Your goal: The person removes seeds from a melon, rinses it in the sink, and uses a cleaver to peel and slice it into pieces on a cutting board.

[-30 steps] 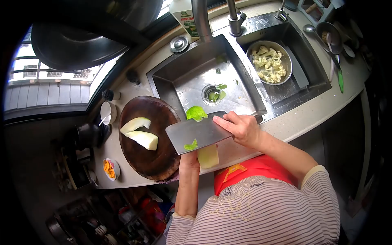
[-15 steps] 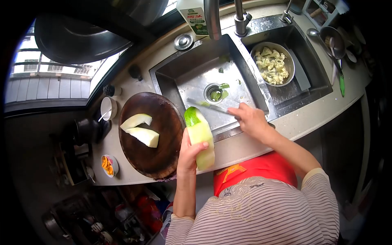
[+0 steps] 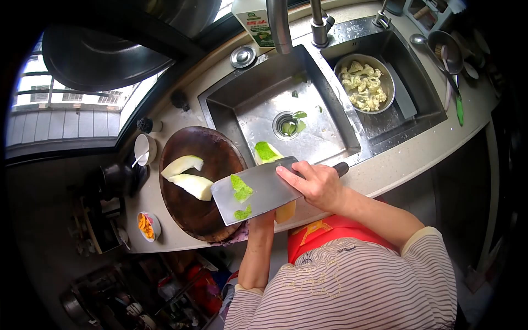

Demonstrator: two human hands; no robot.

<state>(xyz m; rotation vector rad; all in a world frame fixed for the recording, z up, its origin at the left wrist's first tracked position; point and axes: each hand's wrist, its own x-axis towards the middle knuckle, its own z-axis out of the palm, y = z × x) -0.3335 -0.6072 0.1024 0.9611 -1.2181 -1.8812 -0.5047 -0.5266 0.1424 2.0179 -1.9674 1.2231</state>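
Note:
My right hand (image 3: 319,186) is closed round a cleaver (image 3: 269,184), index finger along the broad blade. Bits of green peel (image 3: 241,188) cling to the flat of the blade. Behind it, a long piece of pale winter melon (image 3: 267,153) shows its upper end, with a green patch of skin left on it. My left hand (image 3: 263,221) is mostly hidden by the blade, with only the wrist side showing; it supports the melon piece beside the sink edge. Two peeled melon pieces (image 3: 190,186) lie on the round wooden chopping board (image 3: 181,217).
A double steel sink (image 3: 225,113) lies ahead, with peel scraps around its drain (image 3: 286,126). In the right basin stands a metal bowl (image 3: 391,88) of cauliflower. On the left are a white bowl (image 3: 144,147) with a spoon and a small bowl of orange pieces (image 3: 147,226).
The cleaver has swung from above the sink to the left and nearer me, its flat now facing up with peel on it. It now covers my left hand and much of the melon.

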